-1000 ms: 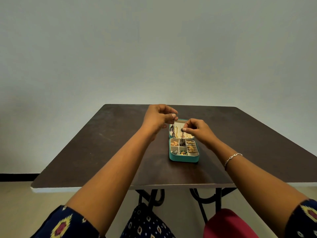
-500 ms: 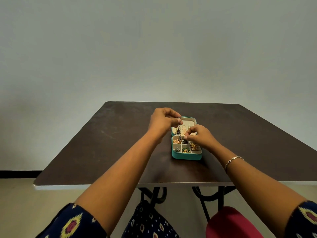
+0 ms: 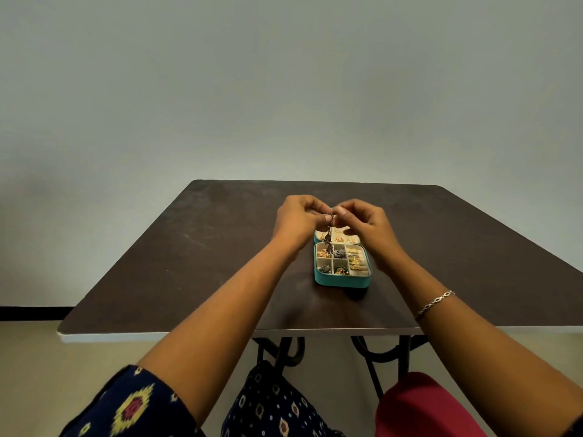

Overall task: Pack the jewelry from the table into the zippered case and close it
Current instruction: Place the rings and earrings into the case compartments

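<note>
From the head view, the left hand (image 3: 298, 223) and right hand (image 3: 367, 227) met fingertip to fingertip, both pinching the top of a dark earring (image 3: 329, 238). It dangled below them over the open case (image 3: 342, 281), which sat on the worktop (image 3: 220, 247) beneath the hands.

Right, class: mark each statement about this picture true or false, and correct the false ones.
1. The teal rectangular zippered case lies open on the dark brown table. True.
2. The left hand and right hand together pinch a dark dangling jewelry piece above the case. True.
3. The case is empty. False: its compartments hold small gold and dark pieces.
4. A silver chain bracelet sits on the left wrist. False: it is on the right wrist.
</note>
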Motion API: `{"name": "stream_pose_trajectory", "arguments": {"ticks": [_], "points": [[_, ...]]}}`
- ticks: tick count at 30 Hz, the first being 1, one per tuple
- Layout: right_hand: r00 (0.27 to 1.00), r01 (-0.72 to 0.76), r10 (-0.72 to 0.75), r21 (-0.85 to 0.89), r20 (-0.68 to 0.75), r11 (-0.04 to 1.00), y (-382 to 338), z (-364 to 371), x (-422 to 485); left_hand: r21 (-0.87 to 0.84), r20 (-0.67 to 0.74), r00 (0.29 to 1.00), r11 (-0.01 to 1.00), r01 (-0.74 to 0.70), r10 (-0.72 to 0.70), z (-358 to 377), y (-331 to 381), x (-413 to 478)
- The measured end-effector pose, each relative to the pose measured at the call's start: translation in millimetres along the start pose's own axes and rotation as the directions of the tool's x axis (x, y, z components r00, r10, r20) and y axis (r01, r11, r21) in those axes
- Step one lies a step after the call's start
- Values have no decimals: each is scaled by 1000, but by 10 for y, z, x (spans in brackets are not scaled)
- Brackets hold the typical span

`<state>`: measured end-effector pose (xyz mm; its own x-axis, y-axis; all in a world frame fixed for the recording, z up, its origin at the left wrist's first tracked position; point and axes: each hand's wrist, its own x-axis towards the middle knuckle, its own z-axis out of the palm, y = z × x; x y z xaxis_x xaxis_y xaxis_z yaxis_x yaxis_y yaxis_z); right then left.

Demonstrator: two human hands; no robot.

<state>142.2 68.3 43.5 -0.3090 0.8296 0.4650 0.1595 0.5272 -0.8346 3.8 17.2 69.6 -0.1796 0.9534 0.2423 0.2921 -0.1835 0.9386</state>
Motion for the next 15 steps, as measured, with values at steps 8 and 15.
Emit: {"name": "stream_pose_trajectory", "arguments": {"ticks": [8, 15], "points": [[996, 31, -33, 21, 77, 999, -85, 80, -69, 3, -42, 999, 1000, 6, -6, -9, -37, 31], [999, -31, 29, 83, 28, 996, 0, 10, -25, 49, 81, 996, 998, 28, -32, 47, -54, 31]]}}
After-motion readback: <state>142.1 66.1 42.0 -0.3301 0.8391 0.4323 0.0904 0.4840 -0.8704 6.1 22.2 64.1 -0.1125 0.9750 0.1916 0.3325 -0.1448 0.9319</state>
